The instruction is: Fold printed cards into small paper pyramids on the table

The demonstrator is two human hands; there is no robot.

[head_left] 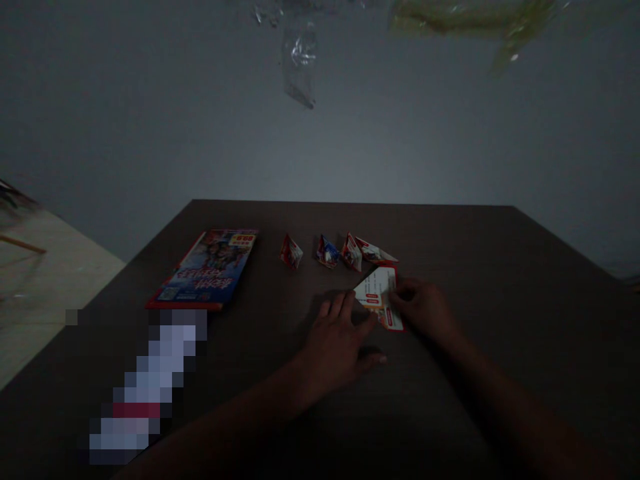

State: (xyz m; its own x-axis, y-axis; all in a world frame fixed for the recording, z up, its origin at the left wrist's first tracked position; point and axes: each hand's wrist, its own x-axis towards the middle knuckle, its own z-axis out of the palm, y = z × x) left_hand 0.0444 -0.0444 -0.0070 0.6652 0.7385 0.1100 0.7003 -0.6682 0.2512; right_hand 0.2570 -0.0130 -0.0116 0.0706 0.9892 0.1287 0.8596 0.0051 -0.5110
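A sheet of printed paper (379,285), white with red edging and partly folded, lies on the dark table in front of me. My left hand (336,340) rests with its fingers spread at the sheet's left side, the fingertips touching it. At the right edge, my right hand (425,307) pinches the paper between thumb and fingers. Just beyond stand several small folded paper pieces: a red and white one (291,252), a blue one (327,252), a red and white one (351,252) and a longer white one (374,251).
A stack of colourful printed booklets (204,268) lies at the table's left. Nearer to me is a blurred-out, pale, long object (160,373). The brown table (475,247) meets a grey wall (150,100) with clear plastic (300,60) and yellowish tape (455,20) on it.
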